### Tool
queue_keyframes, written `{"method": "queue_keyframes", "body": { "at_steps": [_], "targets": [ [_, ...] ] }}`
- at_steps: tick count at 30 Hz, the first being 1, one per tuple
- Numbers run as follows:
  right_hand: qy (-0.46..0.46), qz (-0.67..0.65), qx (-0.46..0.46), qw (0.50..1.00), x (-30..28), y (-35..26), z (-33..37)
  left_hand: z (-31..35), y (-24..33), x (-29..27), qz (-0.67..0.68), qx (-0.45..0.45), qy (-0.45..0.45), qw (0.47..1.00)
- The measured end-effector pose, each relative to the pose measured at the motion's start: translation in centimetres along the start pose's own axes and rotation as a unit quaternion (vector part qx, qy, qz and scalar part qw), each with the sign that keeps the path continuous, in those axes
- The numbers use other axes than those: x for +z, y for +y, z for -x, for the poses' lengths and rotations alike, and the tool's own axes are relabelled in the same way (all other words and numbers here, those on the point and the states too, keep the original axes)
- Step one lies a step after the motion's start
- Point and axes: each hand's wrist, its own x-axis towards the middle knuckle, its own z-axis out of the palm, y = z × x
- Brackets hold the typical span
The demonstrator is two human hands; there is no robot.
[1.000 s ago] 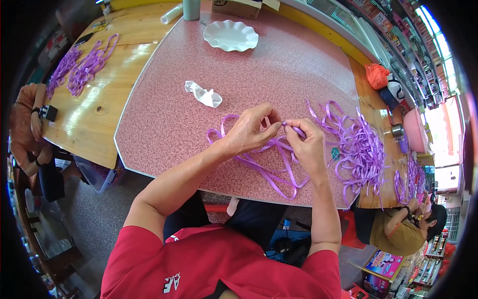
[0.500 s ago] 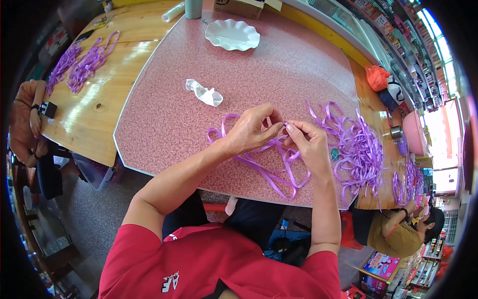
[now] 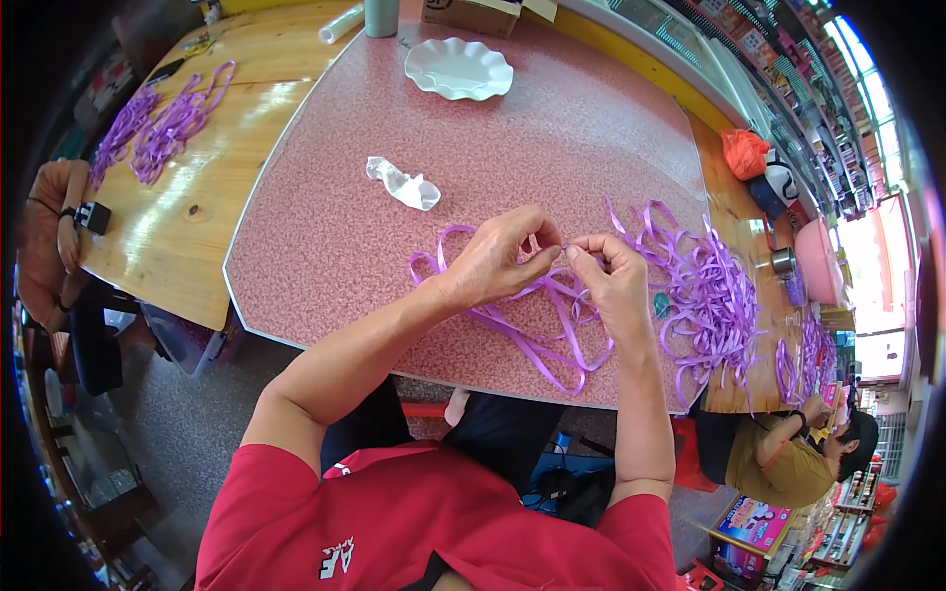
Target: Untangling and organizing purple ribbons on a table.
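Long loops of purple ribbon point(image 3: 522, 345) lie on the pink speckled table point(image 3: 325, 236) beneath my hands. My left hand point(image 3: 507, 254) is closed in a pinch, thumb against forefinger, on a bit of this ribbon. Fingertip to fingertip with it, my right hand point(image 3: 613, 276) pinches the ribbon too. Only a tiny dark purple spot shows between the two pinches, so the ribbon's exact shape there is hidden. Right of my right hand spreads a tangled heap of purple ribbon point(image 3: 714, 295), with a small green round thing point(image 3: 661, 304) at its left edge.
A crumpled white tissue point(image 3: 404, 184) lies left of centre, and a white scalloped plate point(image 3: 459, 69) stands farther back. On the wooden table point(image 3: 197, 236) at left are more purple ribbons point(image 3: 172, 133). One person point(image 3: 59, 236) sits at left, another point(image 3: 788, 458) at right.
The two pinches have shifted very slightly at the fingertips, and less of the purple bit between them shows. Ribbons and table things stay where they were.
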Motion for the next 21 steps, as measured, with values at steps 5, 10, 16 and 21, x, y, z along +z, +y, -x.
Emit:
{"method": "queue_keyframes", "body": {
  "at_steps": [5,10,16,21],
  "targets": [
    [0.020,-0.019,-0.033,0.999,0.8,-0.9,0.3,0.1,0.0,-0.1,0.002,-0.006,0.004,1.000],
    [0.003,-0.067,0.066,0.996,0.3,-1.6,0.5,0.1,-0.1,-0.1,-0.003,-0.018,0.010,1.000],
    [0.006,-0.008,-0.018,1.000,0.7,-0.9,0.4,0.1,-0.2,0.0,-0.006,0.000,0.002,1.000],
    [0.004,-0.017,-0.015,1.000,0.3,-0.7,0.4,0.1,-0.3,-0.2,-0.006,-0.022,0.003,1.000]
  ]
}}
